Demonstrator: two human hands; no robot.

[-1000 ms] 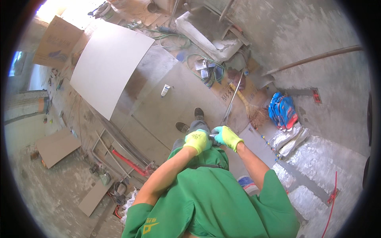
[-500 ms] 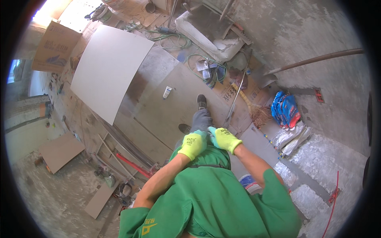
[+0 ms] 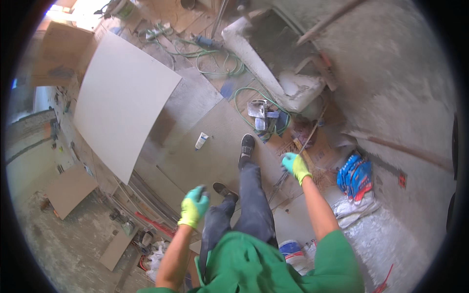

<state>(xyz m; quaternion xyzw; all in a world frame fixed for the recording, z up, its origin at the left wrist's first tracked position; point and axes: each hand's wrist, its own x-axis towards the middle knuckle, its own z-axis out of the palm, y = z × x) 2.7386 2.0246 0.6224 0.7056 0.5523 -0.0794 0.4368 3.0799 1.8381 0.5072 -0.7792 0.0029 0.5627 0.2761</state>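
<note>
Both my hands wear yellow gloves with teal fingers. My left hand (image 3: 194, 206) hangs in the air beside my left thigh, its fingers loosely bent and slightly apart, with nothing seen in it. Out to the right, my right hand (image 3: 296, 167) is raised in front of a long thin rod (image 3: 312, 128). Its fingers are loosely curled and a little apart, and no object shows in them. Between the hands are my dark trousers (image 3: 251, 195) and shoes. A white tube (image 3: 201, 141) lies on the large grey floor panel (image 3: 183, 166) ahead of my feet.
A large white sheet (image 3: 124, 97) lies at the left. Green hose (image 3: 220, 73) and a power tool (image 3: 205, 41) are ahead. A dusty white block-like trough (image 3: 254, 53) stands by the right wall. Blue bags (image 3: 355, 177) sit at the right, a bucket (image 3: 291, 249) beside my right leg.
My hands were together at the hem of my green shirt. They have let go and moved apart, left and right. The shirt hem has dropped and my legs show more.
</note>
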